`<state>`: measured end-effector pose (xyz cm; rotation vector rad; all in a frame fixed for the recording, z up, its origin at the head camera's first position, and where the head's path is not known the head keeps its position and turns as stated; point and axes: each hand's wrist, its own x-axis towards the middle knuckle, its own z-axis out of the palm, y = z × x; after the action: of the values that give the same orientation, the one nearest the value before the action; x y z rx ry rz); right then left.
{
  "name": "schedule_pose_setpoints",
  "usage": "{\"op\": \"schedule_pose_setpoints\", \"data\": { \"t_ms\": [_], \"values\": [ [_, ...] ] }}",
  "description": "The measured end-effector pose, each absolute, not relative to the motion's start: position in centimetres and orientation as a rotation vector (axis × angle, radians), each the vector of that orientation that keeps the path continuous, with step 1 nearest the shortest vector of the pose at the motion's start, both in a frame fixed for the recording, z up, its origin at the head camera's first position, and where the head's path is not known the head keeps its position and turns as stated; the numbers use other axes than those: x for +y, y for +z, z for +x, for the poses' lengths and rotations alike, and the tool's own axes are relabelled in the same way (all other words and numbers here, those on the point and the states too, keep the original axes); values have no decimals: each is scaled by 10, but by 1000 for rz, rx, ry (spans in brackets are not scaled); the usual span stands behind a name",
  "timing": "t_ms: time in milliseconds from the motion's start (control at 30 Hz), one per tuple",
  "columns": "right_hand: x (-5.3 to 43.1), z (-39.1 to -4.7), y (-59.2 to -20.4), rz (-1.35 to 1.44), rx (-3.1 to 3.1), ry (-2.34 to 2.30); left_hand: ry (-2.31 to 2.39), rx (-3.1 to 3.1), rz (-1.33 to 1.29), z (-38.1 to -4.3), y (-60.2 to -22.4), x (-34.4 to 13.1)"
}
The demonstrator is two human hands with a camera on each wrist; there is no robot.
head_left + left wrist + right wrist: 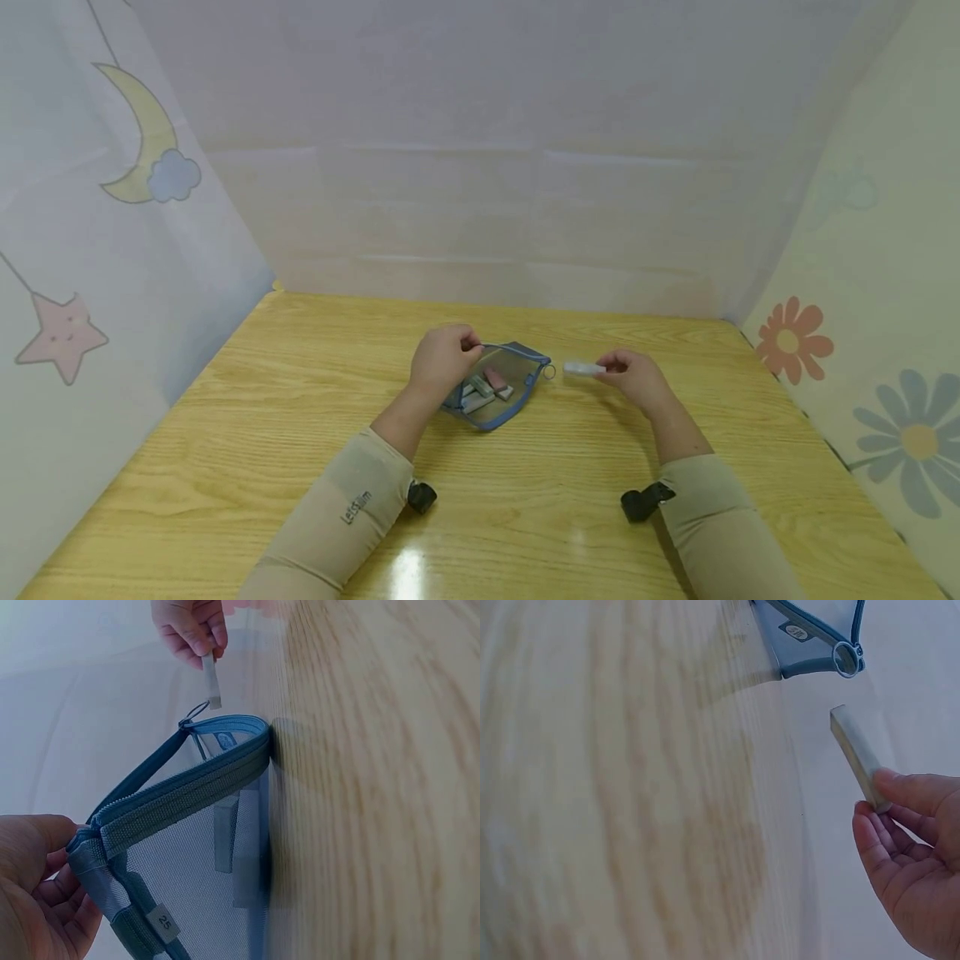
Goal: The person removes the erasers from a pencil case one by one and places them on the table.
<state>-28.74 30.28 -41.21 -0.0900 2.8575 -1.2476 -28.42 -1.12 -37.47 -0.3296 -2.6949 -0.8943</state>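
Observation:
A blue-edged mesh zipper pouch (497, 425) lies open on the table, with several small blocks that look like erasers (481, 386) inside, among them a pink one (495, 379). My left hand (442, 360) pinches the pouch's rim at its left end; the left wrist view shows the thumb and fingers at the zipper corner (94, 840). To the right of the pouch, my right hand (636, 379) holds a white eraser (859, 754) by one end between thumb and fingers. The eraser's free end points at the pouch's ring pull (845, 660), apart from it.
The wooden table (555, 517) stretches out around both hands. A pale sheet (465, 208) rises behind it, and decorated panels with a moon (146, 125) and flowers (787, 340) stand at the sides. Black wrist cameras (422, 497) sit on both sleeves.

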Motion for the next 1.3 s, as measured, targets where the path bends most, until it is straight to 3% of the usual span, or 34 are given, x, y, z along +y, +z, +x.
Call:
{"op": "schedule_pose_setpoints", "data": {
  "t_ms": [1300],
  "values": [
    [299, -296, -428, -29, 2863, -916, -955, -2674, -352, -286, -375, -13]
  ]
}}
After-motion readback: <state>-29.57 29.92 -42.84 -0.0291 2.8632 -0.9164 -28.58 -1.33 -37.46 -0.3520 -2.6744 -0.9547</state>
